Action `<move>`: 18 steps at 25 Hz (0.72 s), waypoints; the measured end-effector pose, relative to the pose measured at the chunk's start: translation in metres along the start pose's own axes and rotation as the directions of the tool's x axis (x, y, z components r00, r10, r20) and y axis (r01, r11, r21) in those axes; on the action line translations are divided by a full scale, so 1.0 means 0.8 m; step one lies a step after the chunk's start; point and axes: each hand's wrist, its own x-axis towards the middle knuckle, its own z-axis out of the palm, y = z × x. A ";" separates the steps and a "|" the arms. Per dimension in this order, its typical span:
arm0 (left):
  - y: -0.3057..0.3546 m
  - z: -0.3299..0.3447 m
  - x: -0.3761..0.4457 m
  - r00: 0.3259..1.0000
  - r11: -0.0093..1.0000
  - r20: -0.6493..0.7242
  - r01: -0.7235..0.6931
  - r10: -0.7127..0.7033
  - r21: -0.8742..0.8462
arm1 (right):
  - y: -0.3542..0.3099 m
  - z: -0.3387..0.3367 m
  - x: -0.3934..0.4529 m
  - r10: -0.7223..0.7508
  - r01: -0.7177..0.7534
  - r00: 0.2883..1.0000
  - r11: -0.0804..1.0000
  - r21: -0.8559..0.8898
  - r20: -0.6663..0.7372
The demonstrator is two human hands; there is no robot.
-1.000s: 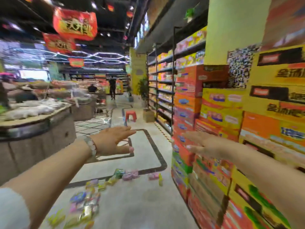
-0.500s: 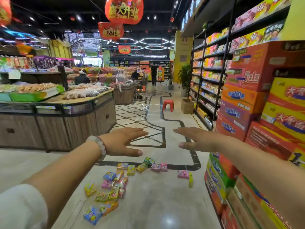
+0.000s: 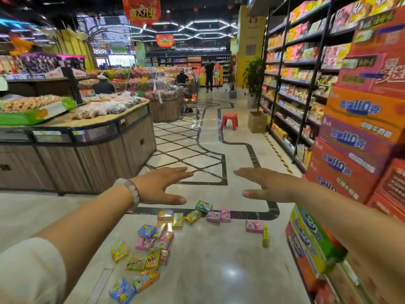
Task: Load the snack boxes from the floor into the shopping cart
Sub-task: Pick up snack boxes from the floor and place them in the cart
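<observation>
Both hands are stretched forward in the air over the floor (image 3: 210,270) of a shop aisle. The left hand (image 3: 160,186) has straight fingers and a spread thumb; its grip is wide and holds nothing. A bracelet (image 3: 131,191) of pale and red beads sits on the left wrist, and a white sleeve (image 3: 28,273) covers the upper part of that arm. The right hand (image 3: 269,186) is also flat, the fingers point to the left hand, and its grip is wide and holds nothing. The two hands are apart, with a gap between the fingertips.

The snack boxes (image 3: 153,244) lie scattered on the floor below the hands, none of them touched. Most are in a loose group under the left hand; a pink box (image 3: 254,226) and a yellow box (image 3: 265,235) lie to the right, near the stacked cartons (image 3: 350,137).

On the left stands a wooden bench (image 3: 87,148) with bagged food on it. Farther along the aisle are a red stool (image 3: 229,121), a cardboard box (image 3: 256,122) beside the shelves (image 3: 291,84), and a shopping cart (image 3: 190,99) near a person in dark clothes.
</observation>
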 end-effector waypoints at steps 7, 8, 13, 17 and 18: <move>-0.071 0.052 0.199 1.000 0.997 0.030 0.005 -0.003 -0.077 | 0.153 0.024 0.168 -0.042 0.038 0.996 0.998 0.053 0.074; -0.081 0.061 0.225 0.999 0.996 0.041 0.007 -0.003 -0.084 | 0.172 0.030 0.189 -0.039 0.033 0.995 0.998 0.060 0.091; -0.145 0.109 0.349 0.988 0.991 0.144 0.072 -0.055 -0.114 | 0.260 0.066 0.320 -0.041 0.024 0.979 0.996 0.086 0.200; -0.220 0.148 0.479 0.979 0.986 0.199 0.080 -0.050 -0.149 | 0.328 0.100 0.450 -0.007 -0.030 0.962 0.991 0.129 0.274; -0.239 0.157 0.511 0.975 0.986 0.215 0.078 -0.045 -0.150 | 0.345 0.109 0.480 0.008 -0.050 0.957 0.989 0.139 0.291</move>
